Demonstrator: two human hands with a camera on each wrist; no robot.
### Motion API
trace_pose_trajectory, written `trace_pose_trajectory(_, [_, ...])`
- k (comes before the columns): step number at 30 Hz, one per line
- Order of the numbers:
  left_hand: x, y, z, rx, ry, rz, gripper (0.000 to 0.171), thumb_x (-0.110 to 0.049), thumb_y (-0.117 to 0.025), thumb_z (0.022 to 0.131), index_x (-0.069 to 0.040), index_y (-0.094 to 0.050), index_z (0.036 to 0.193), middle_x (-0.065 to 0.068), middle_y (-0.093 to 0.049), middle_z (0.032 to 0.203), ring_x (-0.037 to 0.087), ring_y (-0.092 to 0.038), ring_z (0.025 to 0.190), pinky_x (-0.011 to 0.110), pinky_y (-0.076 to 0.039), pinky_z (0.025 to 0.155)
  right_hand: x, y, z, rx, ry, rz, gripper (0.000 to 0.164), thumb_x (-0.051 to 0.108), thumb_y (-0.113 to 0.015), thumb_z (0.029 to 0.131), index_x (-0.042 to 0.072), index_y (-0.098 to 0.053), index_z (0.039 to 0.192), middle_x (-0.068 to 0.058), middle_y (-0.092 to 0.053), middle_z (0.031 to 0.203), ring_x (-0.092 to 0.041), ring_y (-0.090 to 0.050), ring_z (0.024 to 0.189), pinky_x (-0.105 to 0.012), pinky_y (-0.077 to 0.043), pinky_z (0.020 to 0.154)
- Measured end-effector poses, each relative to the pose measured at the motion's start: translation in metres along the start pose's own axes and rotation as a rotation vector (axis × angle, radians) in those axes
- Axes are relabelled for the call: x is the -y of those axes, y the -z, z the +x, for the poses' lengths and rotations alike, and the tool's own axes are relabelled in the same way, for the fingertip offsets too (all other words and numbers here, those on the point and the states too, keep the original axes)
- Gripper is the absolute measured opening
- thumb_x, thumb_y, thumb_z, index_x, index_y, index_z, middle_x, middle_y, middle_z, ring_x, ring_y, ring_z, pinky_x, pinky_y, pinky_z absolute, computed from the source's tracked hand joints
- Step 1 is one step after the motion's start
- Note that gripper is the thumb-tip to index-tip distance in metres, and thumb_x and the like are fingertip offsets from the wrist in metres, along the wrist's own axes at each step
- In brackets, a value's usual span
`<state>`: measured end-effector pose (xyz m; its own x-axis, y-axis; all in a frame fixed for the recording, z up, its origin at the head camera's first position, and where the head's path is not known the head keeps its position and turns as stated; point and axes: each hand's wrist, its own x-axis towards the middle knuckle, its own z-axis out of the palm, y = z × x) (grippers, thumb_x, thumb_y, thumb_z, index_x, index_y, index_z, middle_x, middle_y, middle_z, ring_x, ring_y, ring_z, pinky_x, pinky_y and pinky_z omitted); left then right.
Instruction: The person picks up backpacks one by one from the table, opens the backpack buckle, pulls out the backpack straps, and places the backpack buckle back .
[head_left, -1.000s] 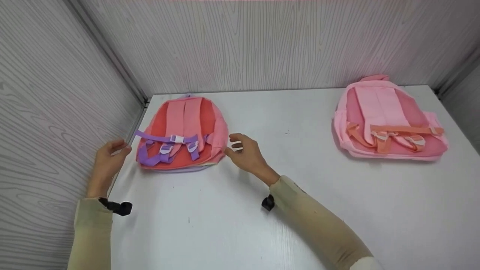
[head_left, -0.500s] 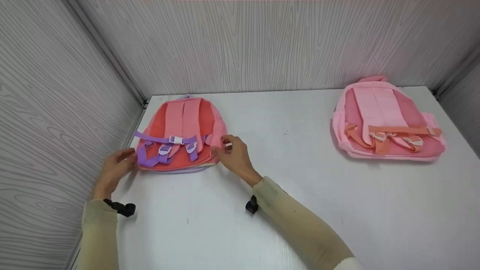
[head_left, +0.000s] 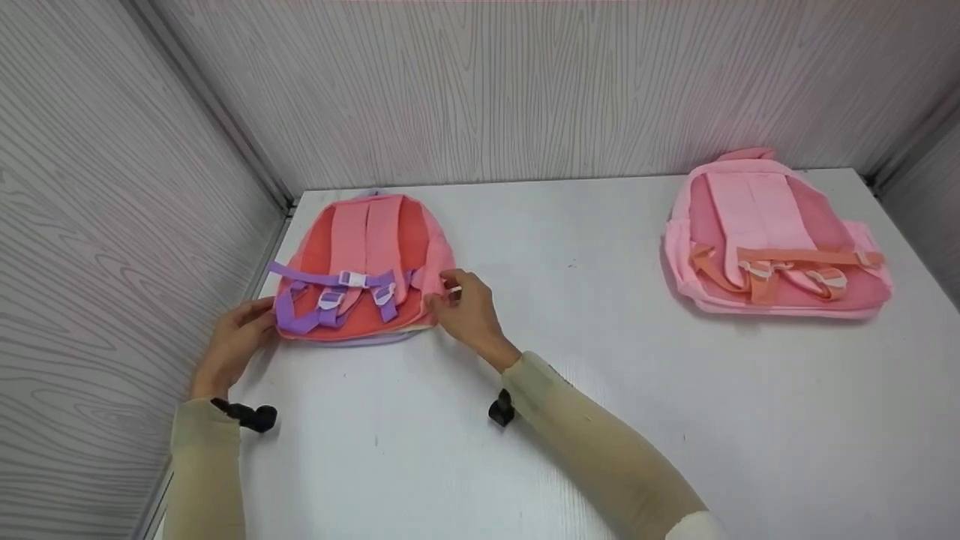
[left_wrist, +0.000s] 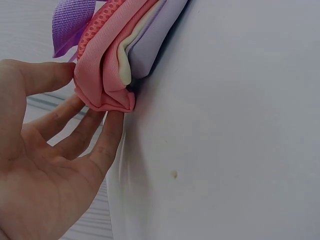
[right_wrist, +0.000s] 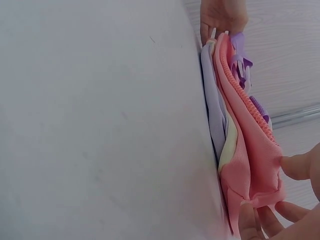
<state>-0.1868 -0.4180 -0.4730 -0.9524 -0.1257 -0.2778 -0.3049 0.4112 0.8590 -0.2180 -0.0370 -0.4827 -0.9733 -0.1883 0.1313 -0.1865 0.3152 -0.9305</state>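
Observation:
A coral and pink backpack (head_left: 367,236) lies on the white table at the left, its shoulder straps facing up. Purple webbing (head_left: 304,321) with white buckles crosses its lower half. My left hand (head_left: 232,345) grips the lower left corner; in the left wrist view the thumb (left_wrist: 52,76) presses the upper edge and the fingers bear on the side below. At the right side, my right hand (head_left: 472,315) pinches the pink side panel (right_wrist: 260,170), thumb above and fingers beneath. Lilac and cream fabric shows along the underside in the right wrist view.
A second, lighter pink backpack (head_left: 757,217) with orange webbing lies at the right rear of the table (head_left: 562,450). Wood-grain panels (head_left: 480,90) rise behind and at the left, close beside my left arm. Each wrist wears a small black camera.
Both hands have moved inward from beside the coral backpack to its two lower sides and taken hold there. The backpack itself lies in nearly the same place.

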Motion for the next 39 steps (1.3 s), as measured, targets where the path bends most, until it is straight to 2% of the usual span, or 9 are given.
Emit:
trace_pose_trajectory(7, [-0.007, -0.006, -0.003, 0.015, -0.009, 0.006, 0.061, -0.034, -0.049, 0.114, -0.004, -0.034, 0.165, 0.020, -0.036, 0.169, 0.030, -0.042, 0.151, 0.044, -0.037, 0.126, 0.000, 0.007, 0.000, 0.002, -0.009, -0.001, 0.045, 0.016, -0.075, 0.101, 0.002, -0.062, 0.142, -0.014, -0.067, 0.121, -0.022, -0.066, 0.100, -0.028, -0.061, 0.085])
trace_pose_trajectory(14, [-0.014, -0.013, -0.003, 0.044, -0.018, 0.017, 0.059, -0.028, -0.049, 0.114, -0.001, -0.036, 0.164, 0.021, -0.041, 0.166, 0.021, -0.049, 0.142, 0.037, -0.042, 0.122, -0.004, 0.016, -0.001, 0.024, 0.011, -0.024, 0.046, 0.016, -0.074, 0.100, 0.000, -0.061, 0.142, -0.016, -0.067, 0.122, -0.025, -0.067, 0.103, -0.031, -0.062, 0.089])
trace_pose_trajectory(20, [-0.021, -0.022, -0.001, 0.049, -0.033, 0.052, 0.056, -0.025, -0.050, 0.113, -0.003, -0.039, 0.163, 0.021, -0.043, 0.165, 0.031, -0.047, 0.146, 0.047, -0.039, 0.124, -0.007, 0.024, -0.003, 0.026, 0.005, -0.037, 0.047, 0.017, -0.075, 0.100, 0.002, -0.061, 0.142, -0.015, -0.067, 0.122, -0.025, -0.066, 0.103, -0.031, -0.062, 0.089])
trace_pose_trajectory(23, [-0.022, -0.026, -0.002, 0.049, -0.035, 0.050, 0.056, -0.026, -0.051, 0.113, -0.003, -0.041, 0.162, 0.021, -0.044, 0.165, 0.032, -0.046, 0.148, 0.047, -0.039, 0.124, -0.008, 0.028, -0.005, 0.032, 0.000, -0.044, 0.047, 0.018, -0.076, 0.100, 0.003, -0.061, 0.142, -0.015, -0.067, 0.123, -0.025, -0.066, 0.103, -0.031, -0.062, 0.089])
trace_pose_trajectory(27, [-0.022, -0.030, -0.003, 0.069, -0.072, 0.061, 0.054, -0.026, -0.053, 0.112, -0.003, -0.044, 0.160, 0.021, -0.044, 0.165, 0.033, -0.044, 0.149, 0.049, -0.038, 0.124, -0.011, 0.035, -0.007, 0.039, -0.001, -0.064, 0.046, 0.017, -0.075, 0.100, 0.004, -0.062, 0.141, -0.015, -0.067, 0.124, -0.025, -0.066, 0.103, -0.032, -0.062, 0.090])
trace_pose_trajectory(33, [-0.025, -0.035, -0.005, 0.100, -0.113, 0.077, 0.056, -0.030, -0.058, 0.110, -0.003, -0.047, 0.158, 0.022, -0.040, 0.167, 0.039, -0.035, 0.155, 0.059, -0.031, 0.126, -0.013, 0.048, -0.008, 0.059, -0.006, -0.095, 0.044, 0.015, -0.076, 0.099, 0.003, -0.063, 0.139, -0.015, -0.067, 0.124, -0.027, -0.068, 0.104, -0.035, -0.062, 0.092])
trace_pose_trajectory(39, [-0.027, -0.043, -0.007, 0.125, -0.156, 0.060, 0.055, -0.026, -0.060, 0.110, 0.000, -0.048, 0.157, 0.024, -0.042, 0.164, 0.039, -0.037, 0.153, 0.058, -0.033, 0.125, -0.013, 0.065, -0.010, 0.075, -0.007, -0.119, 0.042, 0.016, -0.076, 0.098, 0.003, -0.064, 0.136, -0.015, -0.068, 0.123, -0.028, -0.067, 0.104, -0.037, -0.062, 0.092])
